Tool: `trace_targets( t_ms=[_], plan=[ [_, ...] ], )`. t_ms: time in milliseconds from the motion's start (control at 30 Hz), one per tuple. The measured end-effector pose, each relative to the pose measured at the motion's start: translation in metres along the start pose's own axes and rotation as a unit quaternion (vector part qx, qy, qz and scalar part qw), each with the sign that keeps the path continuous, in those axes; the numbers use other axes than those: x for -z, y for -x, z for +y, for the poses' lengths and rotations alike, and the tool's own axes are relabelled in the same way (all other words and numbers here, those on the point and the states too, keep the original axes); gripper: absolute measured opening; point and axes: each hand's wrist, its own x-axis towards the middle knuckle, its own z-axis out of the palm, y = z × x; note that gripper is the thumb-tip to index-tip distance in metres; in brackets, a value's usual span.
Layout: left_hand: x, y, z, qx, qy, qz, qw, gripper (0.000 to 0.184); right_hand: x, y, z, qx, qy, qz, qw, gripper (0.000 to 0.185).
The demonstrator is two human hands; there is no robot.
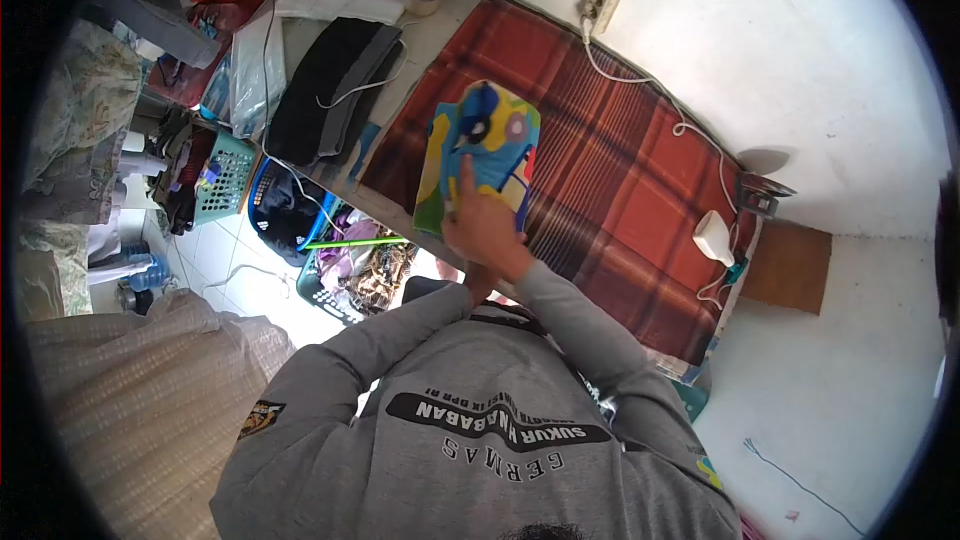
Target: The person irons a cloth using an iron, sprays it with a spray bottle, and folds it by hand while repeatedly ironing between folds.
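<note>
A folded colourful cloth with yellow, blue, green and pink patches lies on a red plaid cover. Over its near part is my right hand, its index finger stretched out and touching the fabric; its other fingers hardly show. My left hand is crossed beneath the right wrist near the table's front edge, and its fingers are hidden. Away to the right, an iron stands by the wall. A white bottle with a teal top lies near it.
Folded black and grey cloth lies to the left. Below the table edge are a blue basket and a green basket with clothes. A power strip hangs on the wall, and its cable runs along the cover's back edge.
</note>
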Motion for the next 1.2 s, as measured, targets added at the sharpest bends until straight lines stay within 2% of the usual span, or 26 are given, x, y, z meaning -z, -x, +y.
trace_targets(
  t_ms=[33, 67, 100, 133, 167, 233, 300, 367, 433, 467, 533, 633, 700, 767, 800, 833, 867, 900, 933, 967, 1000, 1033, 1100, 1200],
  plan=[
    [0.032, -0.003, 0.027, 0.094, 0.182, 0.086, 0.975, 0.046, -0.023, -0.012, -0.006, 0.002, -0.002, -0.003, 1.0, 0.109],
    [0.051, -0.003, 0.042, 0.183, 0.354, 0.171, 0.901, 0.034, -0.046, -0.023, -0.009, 0.004, 0.015, -0.022, 1.0, 0.109],
    [0.05, 0.0, 0.038, 0.186, 0.353, 0.176, 0.9, 0.034, -0.062, -0.032, -0.009, 0.008, 0.033, -0.04, 0.999, 0.108],
    [0.047, 0.005, 0.031, 0.26, 0.479, 0.255, 0.799, 0.033, -0.07, -0.036, -0.008, 0.012, 0.033, -0.045, 0.998, 0.108],
    [0.044, 0.011, 0.023, 0.323, 0.588, 0.325, 0.667, 0.034, -0.078, -0.038, -0.007, 0.038, 0.038, -0.055, 0.997, 0.102],
    [0.057, 0.017, 0.013, 0.332, 0.595, 0.307, 0.665, 0.037, -0.078, -0.045, -0.002, 0.07, 0.044, -0.072, 0.994, 0.095],
    [0.068, 0.016, 0.017, 0.341, 0.604, 0.29, 0.66, 0.04, -0.054, -0.052, 0.018, 0.161, -0.061, -0.081, 0.982, 0.077],
    [0.085, 0.003, 0.036, 0.356, 0.621, 0.316, 0.623, 0.046, -0.004, -0.058, 0.036, 0.227, -0.008, 0.056, 0.972, 0.062],
    [0.091, 0.002, 0.039, 0.356, 0.637, 0.313, 0.609, 0.048, 0.035, -0.075, 0.045, 0.23, 0.065, 0.116, 0.964, 0.064],
    [0.092, 0.003, 0.038, 0.357, 0.65, 0.298, 0.601, 0.051, 0.038, -0.084, 0.05, 0.233, 0.064, 0.112, 0.964, 0.064],
    [0.092, 0.004, 0.034, 0.361, 0.643, 0.296, 0.607, 0.051, 0.041, -0.106, 0.057, 0.27, 0.197, 0.076, 0.939, 0.073],
    [0.093, 0.001, 0.03, 0.387, 0.621, 0.272, 0.625, 0.052, 0.004, -0.136, 0.074, 0.261, 0.221, 0.011, 0.94, 0.075],
    [0.104, 0.0, 0.029, 0.41, 0.604, 0.247, 0.637, 0.052, -0.013, -0.144, 0.089, 0.252, 0.22, 0.01, 0.942, 0.077],
    [0.124, -0.006, 0.036, 0.56, 0.564, 0.15, 0.588, 0.046, -0.019, -0.151, 0.091, 0.251, 0.224, 0.006, 0.942, 0.08],
    [0.136, -0.008, 0.047, 0.56, 0.566, 0.155, 0.584, 0.046, -0.019, -0.152, 0.092, 0.253, 0.232, 0.0, 0.939, 0.082],
    [0.151, -0.011, 0.063, 0.548, 0.423, 0.073, 0.718, 0.044, -0.017, -0.153, 0.094, 0.255, 0.242, -0.004, 0.936, 0.084],
    [0.165, -0.016, 0.081, 0.511, 0.261, -0.012, 0.819, 0.042, -0.015, -0.154, 0.091, 0.259, 0.243, -0.007, 0.935, 0.084],
    [0.178, -0.027, 0.103, 0.512, 0.263, -0.009, 0.818, 0.042, -0.014, -0.156, 0.084, 0.246, 0.248, -0.028, 0.936, 0.085],
    [0.19, -0.04, 0.125, 0.384, 0.13, 0.083, 0.91, 0.04, -0.014, -0.159, 0.078, 0.233, 0.251, -0.047, 0.938, 0.086],
    [0.195, -0.047, 0.136, 0.24, -0.01, 0.169, 0.956, 0.038, -0.019, -0.159, 0.077, 0.234, 0.249, -0.049, 0.939, 0.086],
    [0.193, -0.055, 0.113, 0.187, -0.113, 0.13, 0.967, 0.048, -0.025, -0.159, 0.076, 0.243, 0.239, -0.02, 0.94, 0.087],
    [0.181, -0.063, 0.087, 0.187, -0.117, 0.127, 0.967, 0.048, -0.031, -0.158, 0.078, 0.251, 0.229, 0.01, 0.94, 0.088],
    [0.152, -0.073, 0.045, 0.174, -0.349, 0.158, 0.907, 0.066, -0.035, -0.152, 0.084, 0.254, 0.215, 0.034, 0.942, 0.087],
    [0.14, -0.068, 0.042, 0.203, -0.303, 0.128, 0.922, 0.074, -0.031, -0.159, 0.088, 0.265, 0.19, 0.061, 0.944, 0.084]
  ],
)
